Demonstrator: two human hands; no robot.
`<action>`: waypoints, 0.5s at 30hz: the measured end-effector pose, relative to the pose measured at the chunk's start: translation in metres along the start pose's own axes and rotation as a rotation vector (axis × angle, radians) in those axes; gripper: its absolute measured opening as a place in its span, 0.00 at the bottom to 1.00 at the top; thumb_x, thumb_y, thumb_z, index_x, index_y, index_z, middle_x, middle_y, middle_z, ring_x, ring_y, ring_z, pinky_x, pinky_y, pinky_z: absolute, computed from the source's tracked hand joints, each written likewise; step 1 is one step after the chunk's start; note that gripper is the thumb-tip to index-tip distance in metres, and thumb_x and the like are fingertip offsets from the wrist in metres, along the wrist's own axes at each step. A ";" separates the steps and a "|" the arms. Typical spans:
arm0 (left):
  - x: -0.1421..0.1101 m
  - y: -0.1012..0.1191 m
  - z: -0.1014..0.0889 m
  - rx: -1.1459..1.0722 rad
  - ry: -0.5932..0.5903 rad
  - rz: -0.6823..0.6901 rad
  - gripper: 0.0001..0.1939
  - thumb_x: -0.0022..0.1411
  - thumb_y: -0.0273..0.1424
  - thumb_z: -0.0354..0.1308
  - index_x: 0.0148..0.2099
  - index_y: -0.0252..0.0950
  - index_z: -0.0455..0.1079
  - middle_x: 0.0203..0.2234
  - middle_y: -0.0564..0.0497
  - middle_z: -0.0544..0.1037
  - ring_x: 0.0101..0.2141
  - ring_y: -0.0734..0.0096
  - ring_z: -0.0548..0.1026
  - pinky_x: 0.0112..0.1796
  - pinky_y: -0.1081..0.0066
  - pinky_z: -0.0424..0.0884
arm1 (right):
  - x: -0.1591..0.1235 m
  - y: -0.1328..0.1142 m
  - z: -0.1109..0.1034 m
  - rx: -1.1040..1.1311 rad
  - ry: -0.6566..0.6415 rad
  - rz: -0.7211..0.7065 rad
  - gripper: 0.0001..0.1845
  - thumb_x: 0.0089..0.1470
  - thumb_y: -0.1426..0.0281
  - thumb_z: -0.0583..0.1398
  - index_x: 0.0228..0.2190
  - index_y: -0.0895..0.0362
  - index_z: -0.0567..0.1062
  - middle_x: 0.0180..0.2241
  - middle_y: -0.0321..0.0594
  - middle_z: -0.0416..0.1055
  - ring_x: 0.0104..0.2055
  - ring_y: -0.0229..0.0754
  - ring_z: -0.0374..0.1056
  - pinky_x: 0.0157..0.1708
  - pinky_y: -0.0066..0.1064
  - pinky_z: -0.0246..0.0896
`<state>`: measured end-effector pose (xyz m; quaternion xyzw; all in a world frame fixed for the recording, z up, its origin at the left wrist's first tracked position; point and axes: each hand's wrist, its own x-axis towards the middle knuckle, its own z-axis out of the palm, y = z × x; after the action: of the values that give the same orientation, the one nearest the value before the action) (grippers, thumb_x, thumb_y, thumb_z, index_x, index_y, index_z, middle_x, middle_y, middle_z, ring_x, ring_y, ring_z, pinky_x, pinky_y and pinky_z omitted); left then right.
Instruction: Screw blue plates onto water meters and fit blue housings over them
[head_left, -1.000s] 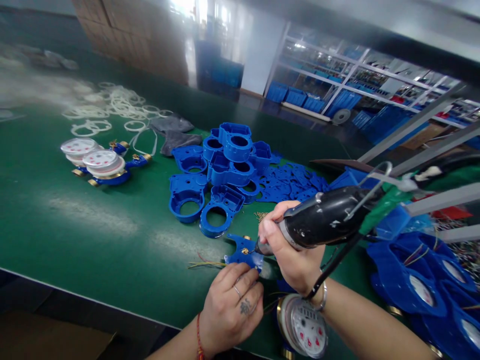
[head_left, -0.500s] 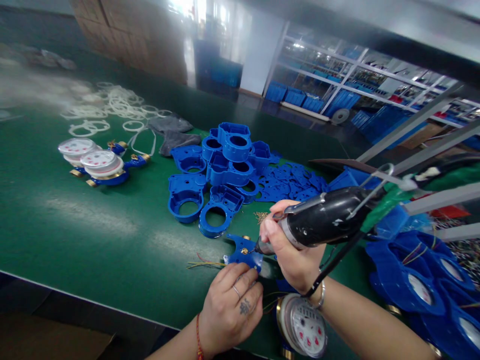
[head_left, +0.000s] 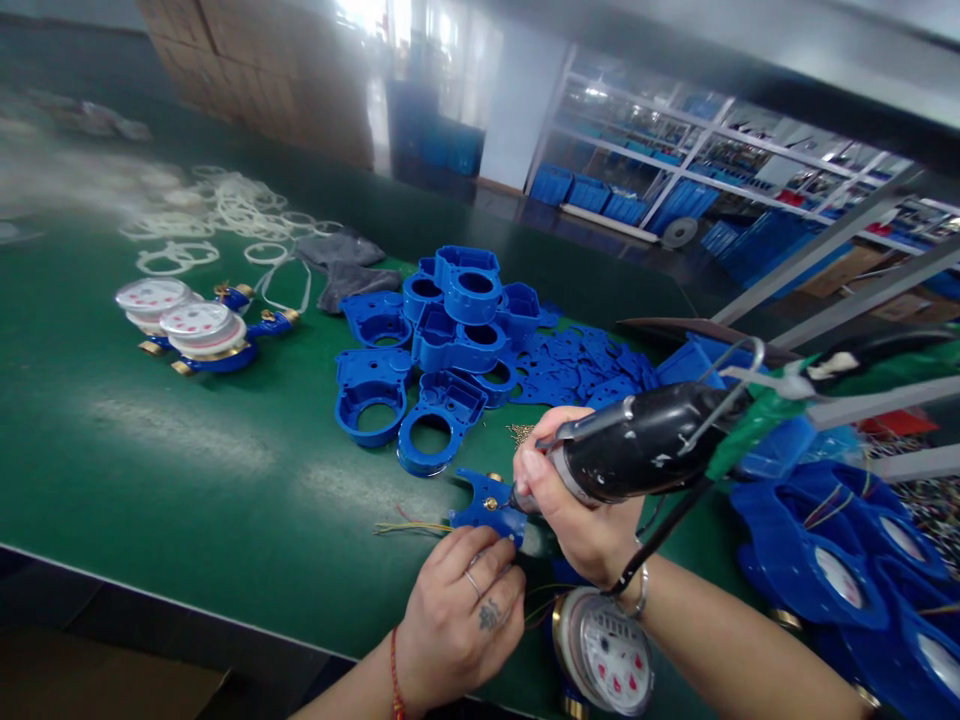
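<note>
My right hand point(head_left: 577, 510) is wrapped round a black electric screwdriver point(head_left: 637, 455) hung from a cable. Its tip rests on a small flat blue plastic part point(head_left: 484, 505) with brass screws, lying on the green table point(head_left: 187, 450). My left hand point(head_left: 461, 615) is closed, fingers pressed on the near edge of that blue part. Thin coloured wires point(head_left: 409, 527) trail left from the part. A water meter point(head_left: 604, 660) with a white dial sits under my right wrist.
A heap of blue plastic housings point(head_left: 442, 340) lies behind the hands. Two water meters point(head_left: 199, 335) stand at left, white rings point(head_left: 225, 215) and a grey cloth point(head_left: 349, 265) beyond. More blue meter housings point(head_left: 840, 560) fill the right. Shelving with blue bins point(head_left: 660, 180) stands far back.
The screwdriver body and my right hand have shifted slightly left and down; its tip stays on the blue part. My left hand has barely moved.
</note>
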<state>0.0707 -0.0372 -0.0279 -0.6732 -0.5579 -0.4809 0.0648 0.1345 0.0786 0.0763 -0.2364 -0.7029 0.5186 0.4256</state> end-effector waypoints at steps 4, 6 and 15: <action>-0.002 -0.001 0.000 0.000 -0.007 -0.002 0.07 0.59 0.23 0.55 0.39 0.34 0.72 0.37 0.47 0.79 0.40 0.60 0.75 0.44 0.60 0.71 | 0.002 -0.001 -0.006 0.067 -0.210 -0.051 0.08 0.51 0.75 0.58 0.33 0.53 0.64 0.20 0.28 0.63 0.19 0.35 0.61 0.20 0.29 0.61; -0.002 -0.001 0.001 0.004 -0.010 -0.004 0.08 0.59 0.23 0.55 0.41 0.34 0.72 0.37 0.47 0.79 0.40 0.60 0.75 0.45 0.59 0.72 | 0.004 -0.002 -0.011 0.095 -0.370 -0.075 0.14 0.49 0.76 0.58 0.39 0.52 0.66 0.21 0.28 0.64 0.20 0.35 0.62 0.21 0.30 0.62; 0.007 0.005 0.001 0.026 0.035 0.000 0.07 0.60 0.21 0.54 0.38 0.34 0.71 0.34 0.47 0.79 0.39 0.63 0.75 0.44 0.64 0.72 | 0.018 -0.006 -0.074 0.326 0.153 -0.297 0.17 0.50 0.71 0.61 0.44 0.55 0.72 0.20 0.29 0.65 0.20 0.34 0.60 0.24 0.29 0.59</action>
<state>0.0747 -0.0336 -0.0206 -0.6639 -0.5629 -0.4852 0.0833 0.1883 0.1295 0.0957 -0.0972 -0.6027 0.5376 0.5816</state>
